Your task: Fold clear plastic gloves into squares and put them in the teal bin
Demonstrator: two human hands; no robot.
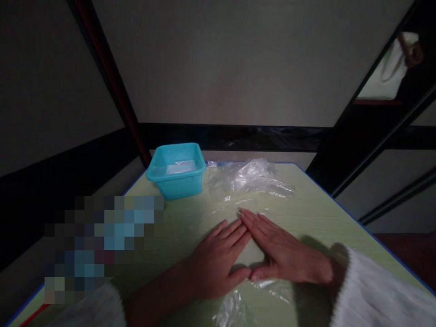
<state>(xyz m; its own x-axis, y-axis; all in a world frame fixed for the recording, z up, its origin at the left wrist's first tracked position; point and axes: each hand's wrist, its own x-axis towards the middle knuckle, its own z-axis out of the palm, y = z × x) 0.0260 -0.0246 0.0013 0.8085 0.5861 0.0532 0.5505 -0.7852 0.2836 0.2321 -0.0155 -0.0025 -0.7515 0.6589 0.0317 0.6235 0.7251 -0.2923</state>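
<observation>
Both hands lie flat on a clear plastic bag [235, 311] spread over the table. My left hand [218, 261] has its fingers stretched out, pointing up and to the right. My right hand [282, 252] reaches in from the right, its fingertips meeting those of the left. The two thumbs come together nearer to me, leaving a small gap between the palms. Parts of the thin plastic show beyond the fingertips and below the thumbs; the rest is hidden under the hands. Neither hand grips anything.
A turquoise plastic basin [184, 186] with something pale and flat inside stands at the back left. Crumpled clear plastic [252, 177] lies at the far edge of the pale green table [320, 218]. Blurred-out items cover the left side. A white bag [384, 72] is at upper right.
</observation>
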